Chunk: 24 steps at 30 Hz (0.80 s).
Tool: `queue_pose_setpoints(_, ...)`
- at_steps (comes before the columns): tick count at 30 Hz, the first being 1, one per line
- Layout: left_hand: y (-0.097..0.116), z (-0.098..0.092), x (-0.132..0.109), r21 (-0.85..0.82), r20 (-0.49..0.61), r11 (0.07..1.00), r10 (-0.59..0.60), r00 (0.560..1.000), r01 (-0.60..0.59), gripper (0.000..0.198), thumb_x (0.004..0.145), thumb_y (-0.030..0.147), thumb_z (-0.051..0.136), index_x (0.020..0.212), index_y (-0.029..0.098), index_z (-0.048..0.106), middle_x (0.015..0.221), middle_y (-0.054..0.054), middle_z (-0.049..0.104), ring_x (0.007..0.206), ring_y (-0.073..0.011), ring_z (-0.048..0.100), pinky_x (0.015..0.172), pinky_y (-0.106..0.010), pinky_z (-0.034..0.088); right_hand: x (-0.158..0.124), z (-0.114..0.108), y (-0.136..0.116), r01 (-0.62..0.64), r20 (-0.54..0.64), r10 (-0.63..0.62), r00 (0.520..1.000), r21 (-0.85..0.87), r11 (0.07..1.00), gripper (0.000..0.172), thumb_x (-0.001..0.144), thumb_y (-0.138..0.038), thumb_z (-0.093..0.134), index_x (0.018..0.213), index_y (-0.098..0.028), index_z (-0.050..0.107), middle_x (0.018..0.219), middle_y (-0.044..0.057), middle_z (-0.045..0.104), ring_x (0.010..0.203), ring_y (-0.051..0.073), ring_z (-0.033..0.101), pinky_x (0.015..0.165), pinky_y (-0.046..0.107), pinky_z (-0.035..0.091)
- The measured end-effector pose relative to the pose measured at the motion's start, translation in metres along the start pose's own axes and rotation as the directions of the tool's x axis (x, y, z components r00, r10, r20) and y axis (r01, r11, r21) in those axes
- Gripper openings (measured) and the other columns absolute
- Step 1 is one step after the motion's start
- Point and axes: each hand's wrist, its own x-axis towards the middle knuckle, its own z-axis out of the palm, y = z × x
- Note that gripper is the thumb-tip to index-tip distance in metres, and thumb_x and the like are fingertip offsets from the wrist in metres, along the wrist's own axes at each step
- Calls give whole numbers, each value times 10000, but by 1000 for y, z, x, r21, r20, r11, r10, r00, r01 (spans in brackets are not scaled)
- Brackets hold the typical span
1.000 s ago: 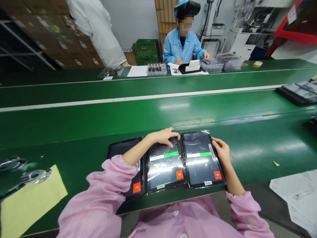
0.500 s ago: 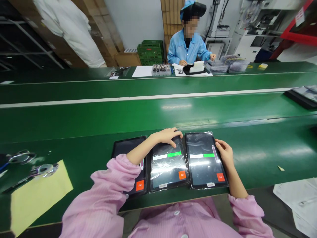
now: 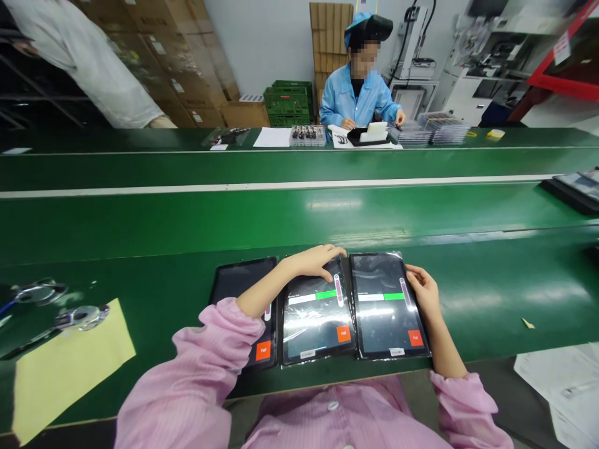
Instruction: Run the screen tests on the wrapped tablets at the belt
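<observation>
Three dark tablets lie side by side at the front edge of the green bench. My left hand (image 3: 321, 260) reaches across the left tablet (image 3: 243, 277) and grips the middle tablet (image 3: 311, 327) at its upper right corner, thumb over the screen and fingertips at the edge. My right hand (image 3: 423, 288) is closed on the right edge of the right tablet (image 3: 381, 324), its fingers partly hidden. Each screen shows a red "Fail" square and a slim slider bar; green bars show on the middle and right ones. My left forearm covers part of the left tablet.
A yellow sheet (image 3: 75, 374) with a shiny round-headed tool (image 3: 84, 318) lies at left. White papers (image 3: 561, 380) are at lower right, and a dark tray (image 3: 571, 193) stands farther back. Across the bench sits a co-worker in blue (image 3: 358, 93) beside stacked clear trays (image 3: 442, 128).
A slider bar has appeared on the middle tablet's screen beside my left thumb. Both hands keep nearly the same places. The person in white at the back left has leaned lower and farther left.
</observation>
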Motion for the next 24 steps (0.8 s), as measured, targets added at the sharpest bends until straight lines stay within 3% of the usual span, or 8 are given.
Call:
queue_pose_setpoints(4, -2, 4, -46, -27, -139, 1000, 10, 990, -14, 804, 832, 430, 711, 1515, 310, 305, 1607, -117, 350, 1486, -326, 293, 1197, -570, 175, -1, -2, -1, 3, 9, -3, 1000, 2, 1000, 526, 642, -605, 815, 987, -226, 696, 816, 45, 708, 765, 230, 664, 732, 364, 554)
queue_pose_setpoints(7, -23, 16, -122, 25, -324, 980, -177, 929, 196, 725, 866, 560, 627, 1505, 353, 355, 1654, -98, 254, 1525, -366, 177, 1187, -667, 64, -2, -4, -1, 6, 17, -6, 1000, 4, 1000, 524, 654, -591, 820, 1008, -230, 685, 797, 31, 690, 735, 211, 645, 702, 340, 540)
queue_pose_setpoints(9, -43, 35, -183, -44, -474, 898, -405, 782, 438, 700, 842, 655, 583, 1450, 330, 460, 1637, -113, 295, 1517, -408, 175, 1164, -707, 91, -2, -4, 0, 14, 11, -14, 1000, 1, 1000, 518, 665, -583, 818, 1019, -229, 687, 793, 30, 680, 726, 203, 635, 678, 323, 529)
queue_pose_setpoints(11, -59, 61, -241, -276, -552, 762, -624, 553, 585, 849, 730, 782, 587, 1405, 269, 523, 1576, -162, 395, 1474, -428, 286, 1148, -661, 253, -1, -4, 1, 21, 0, -21, 1000, -4, 1000, 514, 672, -576, 816, 1028, -227, 690, 782, 29, 666, 709, 196, 621, 647, 307, 516)
queue_pose_setpoints(13, -66, 91, -284, -579, -436, 595, -804, 405, 557, 971, 615, 854, 610, 1347, 216, 575, 1399, -193, 581, 1293, -411, 534, 1036, -576, 454, -2, -4, 1, 22, -13, -22, 1000, -8, 1000, 510, 677, -567, 812, 1037, -226, 689, 775, 26, 653, 691, 191, 608, 624, 299, 504)
queue_pose_setpoints(14, -65, 106, -298, -695, -324, 499, -860, 393, 518, 967, 574, 855, 640, 1289, 205, 618, 1267, -181, 665, 1168, -384, 623, 965, -531, 515, -2, -3, 1, 22, -17, -22, 1000, -13, 1000, 508, 678, -562, 810, 1038, -226, 687, 772, 25, 647, 684, 190, 603, 617, 298, 500)
queue_pose_setpoints(18, -48, 148, -313, -876, -113, 274, -916, 384, 397, 780, 541, 754, 753, 1061, 174, 719, 847, -80, 728, 749, -244, 674, 688, -373, 572, -3, -3, -4, 22, -35, -24, 999, -48, 999, 498, 680, -552, 802, 1041, -228, 686, 784, 26, 637, 702, 192, 599, 632, 300, 498)
queue_pose_setpoints(24, -39, 156, -294, -882, -276, 368, -910, 310, 294, 631, 572, 691, 757, 936, 176, 733, 822, -90, 724, 817, -260, 677, 736, -347, 561, -5, -2, -7, 11, -64, -16, 998, -74, 997, 521, 668, -577, 795, 1039, -228, 681, 783, 25, 628, 745, 205, 601, 658, 309, 494)
